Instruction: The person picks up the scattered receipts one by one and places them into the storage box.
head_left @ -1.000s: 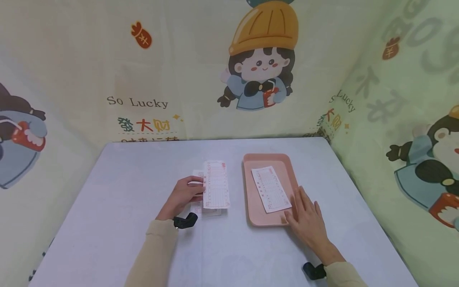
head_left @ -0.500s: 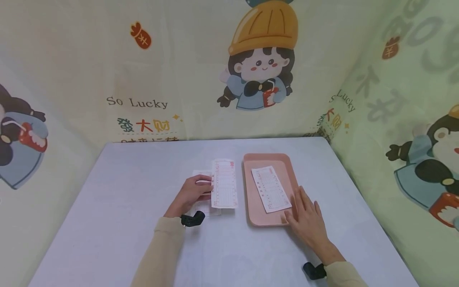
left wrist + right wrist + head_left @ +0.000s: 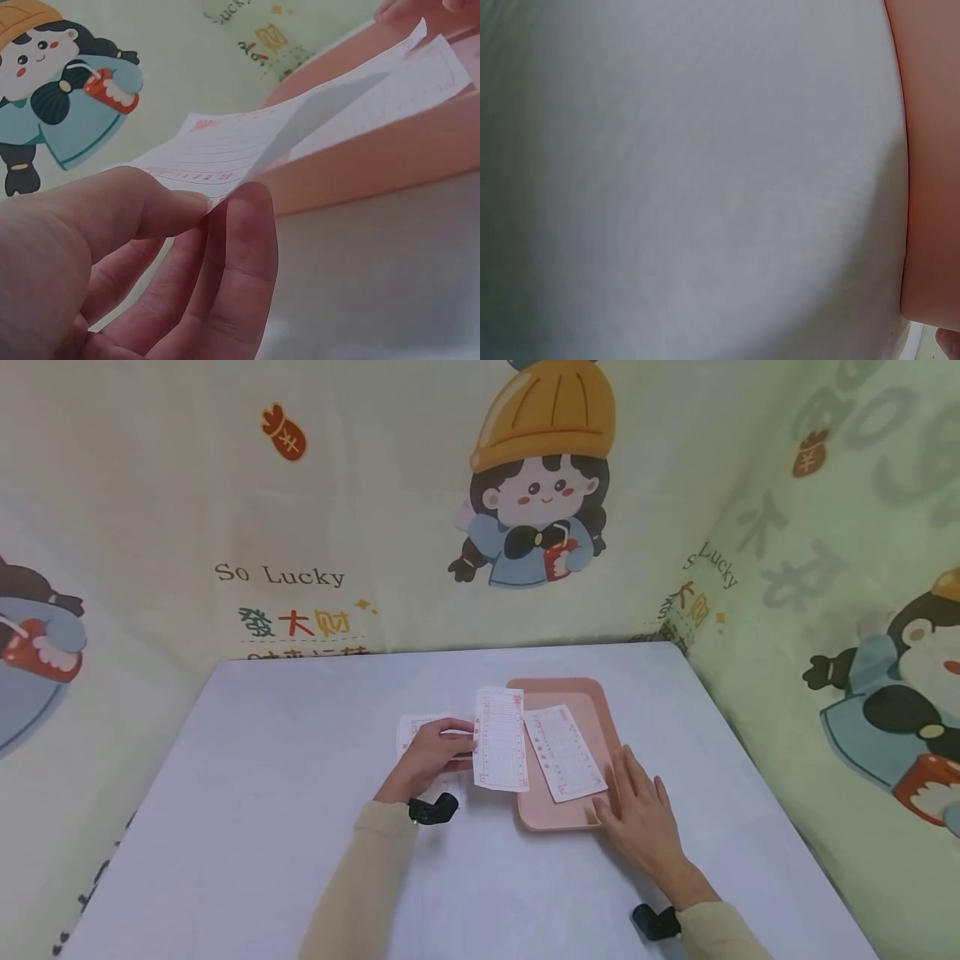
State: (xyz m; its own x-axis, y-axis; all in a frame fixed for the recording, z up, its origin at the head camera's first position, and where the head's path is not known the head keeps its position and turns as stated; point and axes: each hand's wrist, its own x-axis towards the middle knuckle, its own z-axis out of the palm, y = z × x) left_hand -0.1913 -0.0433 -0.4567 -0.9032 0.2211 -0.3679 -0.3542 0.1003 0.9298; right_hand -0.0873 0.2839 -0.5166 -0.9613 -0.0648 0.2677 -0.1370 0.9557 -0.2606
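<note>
My left hand pinches a white paper form slip with red print by its left edge, between thumb and fingertips. The slip is held up over the left rim of a pink tray. In the left wrist view the held slip bends upward toward its far end. A second form slip lies slanted inside the tray. More slip paper lies on the table, partly hidden behind my left hand. My right hand, fingers extended, rests at the tray's right edge and holds nothing.
A white table carries everything. Printed cloth walls stand behind it and at both sides. The right wrist view shows mostly pale table surface beside the tray's side.
My left hand has moved right with the pinched slip, from above the table slips to over the tray's left rim. The right hand has stayed at the tray's edge.
</note>
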